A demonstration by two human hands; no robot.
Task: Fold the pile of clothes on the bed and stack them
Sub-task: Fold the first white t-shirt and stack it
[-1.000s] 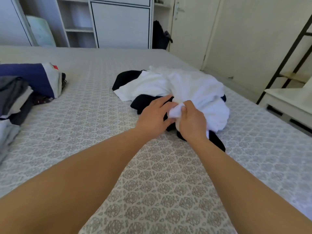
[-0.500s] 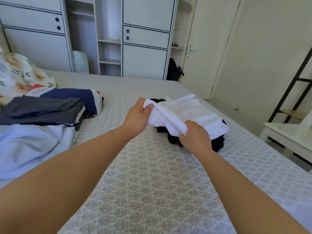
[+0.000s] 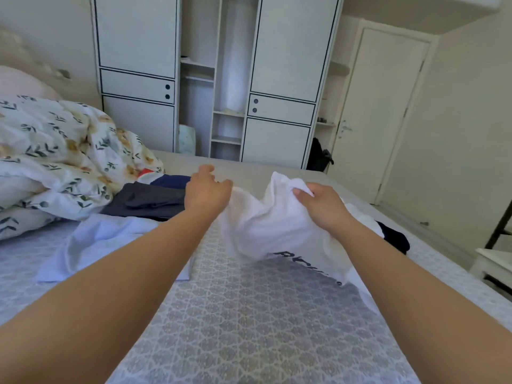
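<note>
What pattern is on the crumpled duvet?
White crumpled duvet with dark leaves and tan flowers; head view.

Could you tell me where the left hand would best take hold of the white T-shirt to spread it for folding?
Probably at the top edge, opposite the right hand, which already pinches one upper corner. The white T-shirt hangs bunched between both hands above the bed, its printed side sagging low. The left hand sits at the other upper end, so pinching there from above and drawing leftward should open it flat.

A floral duvet (image 3: 63,151) lies bunched by the white wardrobe (image 3: 210,79); a closed door (image 3: 388,112) stands right.
</note>
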